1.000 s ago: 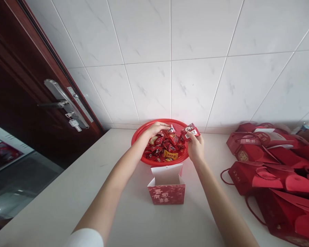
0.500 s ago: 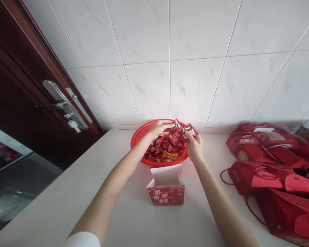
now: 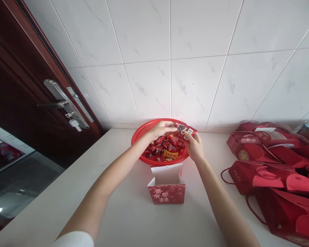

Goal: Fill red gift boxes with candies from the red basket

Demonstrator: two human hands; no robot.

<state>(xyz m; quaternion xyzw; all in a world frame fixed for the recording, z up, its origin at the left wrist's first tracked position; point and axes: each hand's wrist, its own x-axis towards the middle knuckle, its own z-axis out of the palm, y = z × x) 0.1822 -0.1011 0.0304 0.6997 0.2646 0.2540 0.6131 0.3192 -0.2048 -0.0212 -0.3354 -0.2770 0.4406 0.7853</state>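
Observation:
My right hand (image 3: 195,146) pinches red-wrapped candies (image 3: 190,131) above the right rim of a red plastic basket (image 3: 137,134). From the left, my left hand (image 3: 162,129) reaches over the basket with its fingertips closed on another red-wrapped candy (image 3: 179,128), which meets those in my right hand. Beneath the hands lies a heap of mostly red wrapped candies (image 3: 158,150), with one yellow-wrapped candy (image 3: 170,154) near the front. In front of the basket stands a red paper box (image 3: 167,195) with white lettering, its top open and its white inside showing.
Several red gift boxes (image 3: 257,178) with cord handles crowd the right side of the white table (image 3: 123,219). A tiled wall (image 3: 195,85) rises behind. At left is a dark red door (image 3: 23,68) with a metal handle (image 3: 54,104) and hanging keys (image 3: 75,124).
The candy in my left hand has moved right and slightly down, up against the candies in my right hand. The box and basket have stayed in place.

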